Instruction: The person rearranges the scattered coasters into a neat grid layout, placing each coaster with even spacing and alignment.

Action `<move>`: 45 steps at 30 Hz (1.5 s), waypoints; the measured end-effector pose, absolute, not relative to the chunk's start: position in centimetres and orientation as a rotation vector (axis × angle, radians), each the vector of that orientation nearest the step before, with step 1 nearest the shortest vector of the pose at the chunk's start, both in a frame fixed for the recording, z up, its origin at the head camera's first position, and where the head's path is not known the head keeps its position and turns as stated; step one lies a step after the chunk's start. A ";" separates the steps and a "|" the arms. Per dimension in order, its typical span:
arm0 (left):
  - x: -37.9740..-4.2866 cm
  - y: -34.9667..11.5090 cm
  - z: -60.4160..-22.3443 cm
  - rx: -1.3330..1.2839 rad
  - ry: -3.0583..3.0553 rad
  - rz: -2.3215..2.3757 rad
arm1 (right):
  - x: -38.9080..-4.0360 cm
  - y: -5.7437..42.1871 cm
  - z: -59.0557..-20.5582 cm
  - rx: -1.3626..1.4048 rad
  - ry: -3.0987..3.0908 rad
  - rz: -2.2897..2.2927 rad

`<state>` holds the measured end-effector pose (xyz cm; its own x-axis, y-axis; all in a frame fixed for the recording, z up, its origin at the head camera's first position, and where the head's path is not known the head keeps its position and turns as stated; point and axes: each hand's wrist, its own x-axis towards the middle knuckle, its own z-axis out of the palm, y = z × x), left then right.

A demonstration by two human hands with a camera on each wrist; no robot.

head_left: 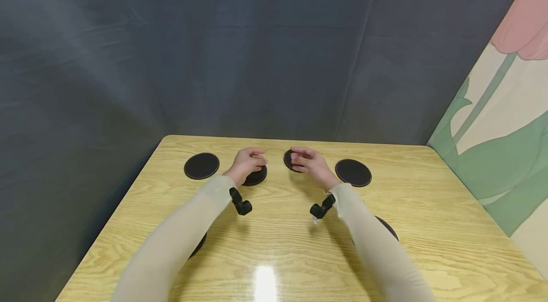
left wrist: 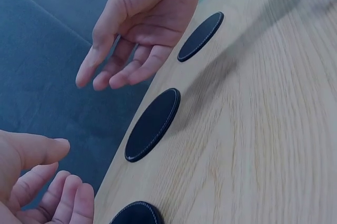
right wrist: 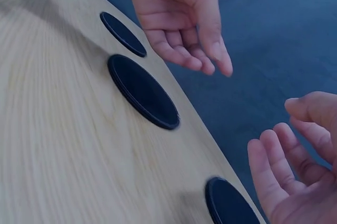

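And here's the left hand (head_left: 246,163), hanging above the table's far side, fingers loosely curved, thumb standing apart, nothing in its grasp. The right hand (head_left: 314,164) mirrors it: relaxed, moderately spread, just as unladen, and the two are well apart!

Behind them rises the big dark blue-grey cloth (head_left: 265,54); below spreads the wood-grain table (head_left: 274,226). Off to the right, tulip-patterned fabric (head_left: 526,150) leans in.

Two pale sleeves (head_left: 188,226) reach forward across the wood. Now to the round black coasters, six in view. One (head_left: 255,177) lies partly hidden by the left hand, another (head_left: 288,159) peeks past the right fingertips; the wrist views show the hands above the wood, apart from them. One sits at the far left (head_left: 201,165), one right of the right hand (head_left: 353,172), and two show only as slivers beside the forearms. Smallest, a little black camera (head_left: 241,204) on each wrist.

How to play this well? My call: these discs look thin and flat, offering little to grab. Come down level, thumb and fingertips on opposite rims, tip one edge up before lifting, and don't let the sleeves or cameras brush the nearer coasters.
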<state>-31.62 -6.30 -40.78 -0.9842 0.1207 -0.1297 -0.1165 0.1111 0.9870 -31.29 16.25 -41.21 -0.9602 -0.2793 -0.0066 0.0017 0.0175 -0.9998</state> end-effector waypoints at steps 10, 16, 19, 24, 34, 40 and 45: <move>-32.4 -5.0 -40.9 0.053 2.174 2.009 | -31.4 20.4 -41.9 -0.262 2.126 -2.060; -33.0 -3.9 -40.9 0.036 2.188 2.038 | -32.1 22.2 -42.8 -0.215 2.142 -2.080; -33.2 -3.4 -41.0 0.024 2.166 2.052 | -32.4 22.7 -43.1 -0.195 2.149 -2.075; -33.6 -2.5 -41.4 0.046 2.131 1.970 | -33.0 23.3 -43.6 -0.164 2.133 -2.046; -34.4 -1.5 -42.7 0.058 2.039 1.850 | -33.6 23.5 -43.7 -0.096 2.115 -1.954; -34.6 -1.2 -43.2 0.033 1.992 1.872 | -33.8 23.4 -43.6 -0.040 2.132 -1.947; -34.7 -1.0 -43.5 0.048 1.956 1.896 | -34.0 23.4 -43.8 -0.011 2.138 -1.950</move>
